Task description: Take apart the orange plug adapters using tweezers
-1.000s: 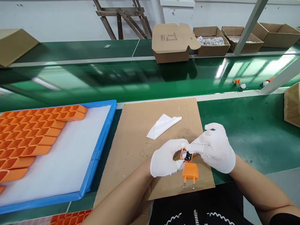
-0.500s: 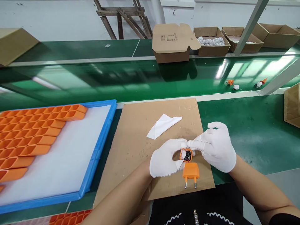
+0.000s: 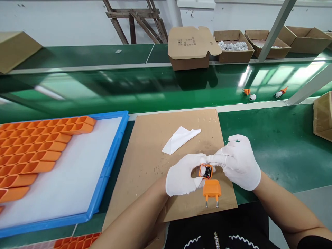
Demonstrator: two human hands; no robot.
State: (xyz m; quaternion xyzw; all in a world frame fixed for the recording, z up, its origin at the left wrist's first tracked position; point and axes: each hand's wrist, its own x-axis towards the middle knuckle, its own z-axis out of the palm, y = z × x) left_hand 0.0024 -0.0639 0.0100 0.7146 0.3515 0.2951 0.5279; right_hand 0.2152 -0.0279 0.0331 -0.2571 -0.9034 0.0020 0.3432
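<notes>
Fingers of the left hand (image 3: pixel 181 180) clasp the orange plug (image 3: pixel 211 188), while the right hand (image 3: pixel 241 164), at two o'clock, pinches its open top.

The orange plug (image 3: pixel 211 189) looked smooth plastic with shiny metal pins; gloves on both hands were white cloth; the mat (image 3: pixel 155 152) was matt cardboard, the conveyor belt (image 3: pixel 155 86) glossy.
</notes>
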